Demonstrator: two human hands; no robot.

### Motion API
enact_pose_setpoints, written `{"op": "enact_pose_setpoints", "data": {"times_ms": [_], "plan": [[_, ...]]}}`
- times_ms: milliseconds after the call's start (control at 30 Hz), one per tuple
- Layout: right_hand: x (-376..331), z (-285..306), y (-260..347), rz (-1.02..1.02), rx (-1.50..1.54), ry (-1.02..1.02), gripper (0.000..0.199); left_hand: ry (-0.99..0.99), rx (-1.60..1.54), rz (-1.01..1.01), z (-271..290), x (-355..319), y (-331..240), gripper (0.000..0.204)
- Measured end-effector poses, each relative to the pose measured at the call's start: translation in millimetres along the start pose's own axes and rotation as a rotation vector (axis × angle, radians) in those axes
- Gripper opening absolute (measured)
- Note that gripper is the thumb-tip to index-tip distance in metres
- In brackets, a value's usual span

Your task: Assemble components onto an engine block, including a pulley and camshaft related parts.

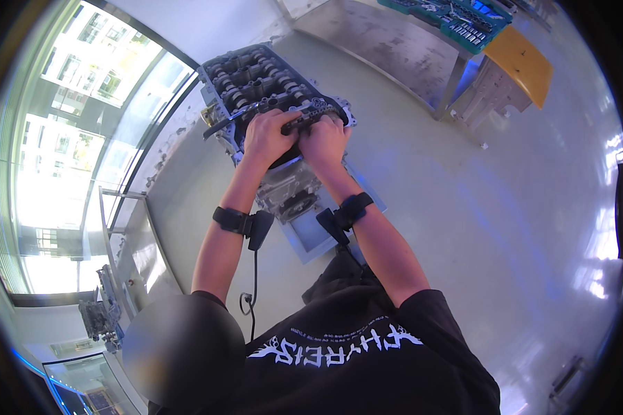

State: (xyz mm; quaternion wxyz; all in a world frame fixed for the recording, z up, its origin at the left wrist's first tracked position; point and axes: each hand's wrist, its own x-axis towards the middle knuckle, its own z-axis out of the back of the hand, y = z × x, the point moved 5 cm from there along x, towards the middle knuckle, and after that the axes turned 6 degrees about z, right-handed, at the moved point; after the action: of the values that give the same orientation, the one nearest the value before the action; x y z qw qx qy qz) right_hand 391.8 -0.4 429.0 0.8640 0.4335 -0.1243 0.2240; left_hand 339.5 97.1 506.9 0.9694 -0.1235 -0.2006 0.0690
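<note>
An engine point(263, 76) stands before me with its top uncovered, rows of camshaft lobes showing along it. At its near end a dark timing chain point(317, 111) runs across, close to my fingers. My left hand point(266, 138) is closed, with thumb and forefinger at the chain's left part. Beside it, my right hand point(324, 142) has curled fingers just below the chain; what they grip is hidden. A dark flat bar point(218, 128) sticks out to the left of my left hand. Both wrists wear black straps with small dark devices.
Under the engine's near end is a pale tray point(310, 235). A metal workbench point(394, 59) stands at the far right, carrying a green tool case point(467, 28). Next to it is a yellow-topped bin point(519, 66). Windows and a metal table point(142, 252) line the left side.
</note>
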Motion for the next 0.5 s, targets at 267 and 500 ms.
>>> {"op": "enact_pose_setpoints", "data": {"times_ms": [267, 500], "plan": [[-0.5, -0.4, -2.6, -0.002, 0.01, 0.041, 0.018, 0.01, 0.008, -0.001, 0.1, -0.9, 1.2, 0.033], [-1.6, 0.2, 0.9, -0.037, 0.004, 0.034, 0.017, 0.014, 0.043, -0.011, 0.4, -0.8, 1.7, 0.034]]}}
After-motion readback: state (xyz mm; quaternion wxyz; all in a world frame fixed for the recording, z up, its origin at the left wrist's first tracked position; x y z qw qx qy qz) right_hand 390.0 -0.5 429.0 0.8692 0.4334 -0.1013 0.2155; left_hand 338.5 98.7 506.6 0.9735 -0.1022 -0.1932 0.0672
